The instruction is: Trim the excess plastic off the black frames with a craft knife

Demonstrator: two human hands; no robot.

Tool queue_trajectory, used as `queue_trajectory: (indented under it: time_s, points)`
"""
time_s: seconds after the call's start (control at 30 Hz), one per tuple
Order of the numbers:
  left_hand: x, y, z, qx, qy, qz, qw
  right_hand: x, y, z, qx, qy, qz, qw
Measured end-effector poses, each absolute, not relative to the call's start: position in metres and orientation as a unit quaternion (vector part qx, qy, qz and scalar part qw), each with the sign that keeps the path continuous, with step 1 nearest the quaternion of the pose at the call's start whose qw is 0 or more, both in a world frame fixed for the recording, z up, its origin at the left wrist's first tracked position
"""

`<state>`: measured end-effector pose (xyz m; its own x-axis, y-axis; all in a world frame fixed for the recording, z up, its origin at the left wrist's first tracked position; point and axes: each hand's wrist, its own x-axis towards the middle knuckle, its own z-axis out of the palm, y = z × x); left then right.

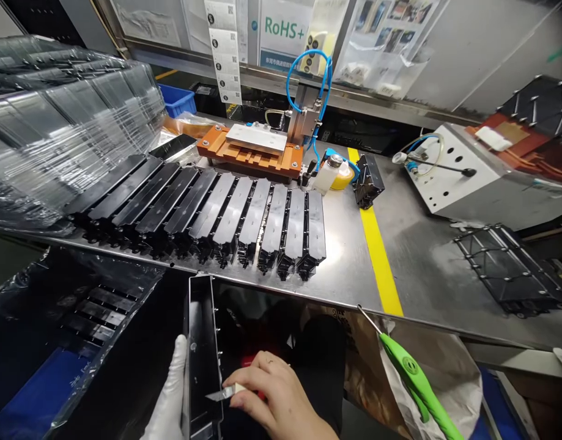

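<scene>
Gripping the black plastic part (200, 342) below the bench (413, 244), my gloved left hand (170, 397) is wrapped round its long side. My right hand (276, 397) pinches a small blade (219, 395) against its rim. Judged light, stiff, thin-walled and slippery; best held mid-length. Its near end is cut off, and the far side of my left hand is hidden.

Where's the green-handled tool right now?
Head view, lower right: the green-handled tool juts below the front edge of the table, under the yellow stripe, right of the right hand.
</scene>
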<state>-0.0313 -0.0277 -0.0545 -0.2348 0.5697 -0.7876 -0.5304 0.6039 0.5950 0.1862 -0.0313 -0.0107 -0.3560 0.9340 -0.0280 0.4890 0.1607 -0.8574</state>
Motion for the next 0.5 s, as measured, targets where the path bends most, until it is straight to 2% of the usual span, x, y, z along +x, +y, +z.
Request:
queue_trajectory:
  time_s: [0.2,0.37,0.5]
  points:
    - [-0.026,-0.049,-0.054,0.009,0.656,0.436,0.616,0.187,-0.021,-0.01,-0.533,-0.707,0.383,0.264]
    - [-0.015,-0.043,-0.043,-0.039,0.595,0.405,0.693,0.191,-0.009,-0.009,-0.562,-0.718,0.316,0.264]
    - [-0.004,-0.029,-0.039,-0.073,0.533,0.375,0.755,0.194,-0.008,-0.014,-0.574,-0.706,0.313,0.272]
